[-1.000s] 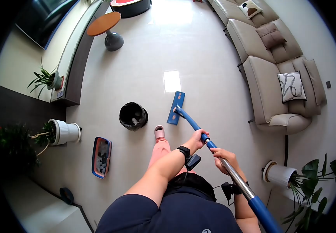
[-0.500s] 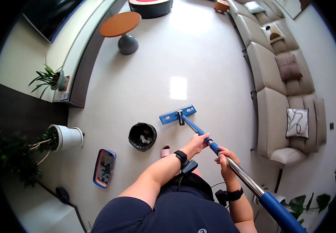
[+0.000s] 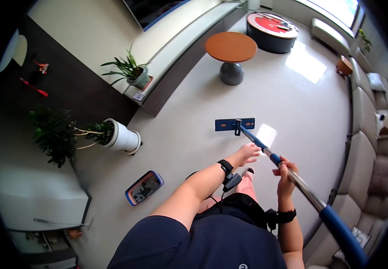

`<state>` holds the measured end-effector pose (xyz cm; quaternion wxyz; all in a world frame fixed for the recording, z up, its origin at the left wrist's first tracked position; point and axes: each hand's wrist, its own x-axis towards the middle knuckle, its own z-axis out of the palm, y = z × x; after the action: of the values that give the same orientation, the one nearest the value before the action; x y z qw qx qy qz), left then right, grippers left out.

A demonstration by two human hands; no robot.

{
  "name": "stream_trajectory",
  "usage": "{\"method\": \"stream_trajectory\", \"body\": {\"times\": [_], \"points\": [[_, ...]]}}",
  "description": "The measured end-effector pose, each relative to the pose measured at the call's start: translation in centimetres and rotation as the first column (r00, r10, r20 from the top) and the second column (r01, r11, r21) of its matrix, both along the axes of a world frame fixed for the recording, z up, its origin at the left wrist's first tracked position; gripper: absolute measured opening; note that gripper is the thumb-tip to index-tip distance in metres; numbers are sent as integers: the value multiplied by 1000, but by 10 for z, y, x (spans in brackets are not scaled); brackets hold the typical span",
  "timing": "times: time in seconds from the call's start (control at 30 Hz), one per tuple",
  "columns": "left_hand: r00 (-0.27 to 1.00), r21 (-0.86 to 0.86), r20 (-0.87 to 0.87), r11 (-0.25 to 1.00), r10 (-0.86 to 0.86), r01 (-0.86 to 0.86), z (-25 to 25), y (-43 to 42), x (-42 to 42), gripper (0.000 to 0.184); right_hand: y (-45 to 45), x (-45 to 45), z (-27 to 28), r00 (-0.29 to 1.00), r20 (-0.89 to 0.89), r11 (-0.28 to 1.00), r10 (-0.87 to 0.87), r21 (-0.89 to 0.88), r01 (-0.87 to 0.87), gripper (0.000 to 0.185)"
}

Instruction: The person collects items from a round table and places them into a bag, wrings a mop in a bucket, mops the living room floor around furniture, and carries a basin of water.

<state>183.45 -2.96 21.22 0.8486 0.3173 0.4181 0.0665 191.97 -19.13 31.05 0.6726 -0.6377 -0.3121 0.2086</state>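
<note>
A flat mop with a blue-and-silver pole [image 3: 304, 188] slants from the lower right up to its blue rectangular head [image 3: 234, 124] on the pale floor. My right hand [image 3: 286, 172] is wrapped round the pole at its blue collar. Just left of the pole, my left hand [image 3: 247, 154] has its fingers apart and holds nothing; the fingertips are close to the pole. Black straps with small devices sit on both wrists.
A blue-rimmed oblong bucket [image 3: 144, 188] stands on the floor at left, below a white potted plant [image 3: 123, 138]. Ahead are a round orange-topped table [image 3: 231, 47] and a dark round table [image 3: 272, 33]. A beige sofa [image 3: 364, 152] lines the right.
The view has turned left, and the black bin has gone out of view. My left hand has let go of the pole. The mop head now lies level, farther from the bucket.
</note>
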Motion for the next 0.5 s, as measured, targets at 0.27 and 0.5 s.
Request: {"method": "stream_trajectory", "body": {"times": [0.27, 0.5], "points": [[794, 163, -276, 840, 542, -517, -44, 163, -103, 19, 157, 106, -20, 941, -332, 998, -59, 13, 67, 15], [332, 380, -585, 612, 740, -694, -63, 257, -249, 33, 230, 129, -53, 996, -72, 987, -59, -154, 47, 15]]}}
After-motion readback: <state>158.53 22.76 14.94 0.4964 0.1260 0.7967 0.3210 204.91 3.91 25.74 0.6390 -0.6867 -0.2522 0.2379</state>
